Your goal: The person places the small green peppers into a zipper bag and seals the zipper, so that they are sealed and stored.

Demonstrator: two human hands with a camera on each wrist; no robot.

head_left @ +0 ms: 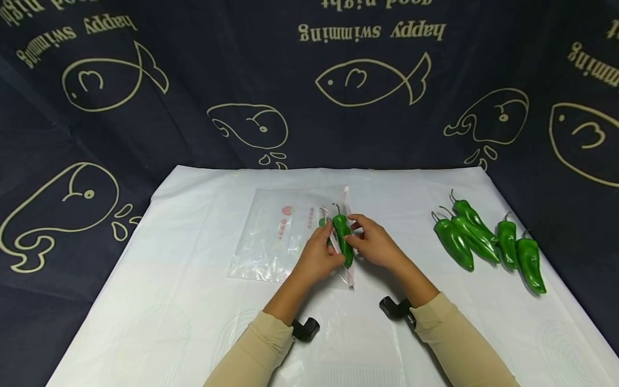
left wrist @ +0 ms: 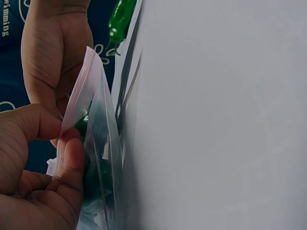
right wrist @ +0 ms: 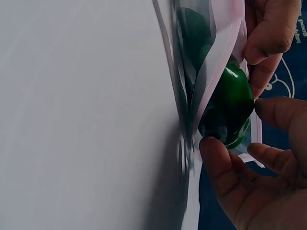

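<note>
A clear zip bag (head_left: 263,242) with a pink-edged mouth and printed red fruit lies on the table, its mouth towards the right. My left hand (head_left: 315,259) pinches the edge of the mouth, and in the left wrist view that pink rim (left wrist: 79,91) is lifted between thumb and fingers. With thumb and fingertips my right hand (head_left: 376,243) holds a green pepper (head_left: 344,239) at the parted mouth, stem pointing away. The right wrist view has this pepper (right wrist: 232,103) between the rims. Another green pepper (right wrist: 194,40) shows through the plastic, partly hidden by my left hand.
Several green peppers (head_left: 454,244) lie in a loose group at the right side of the white-covered table (head_left: 159,242). A dark curtain (head_left: 242,59) with fish and whale drawings hangs behind and beside it. Each wrist wears a black camera mount (head_left: 306,329).
</note>
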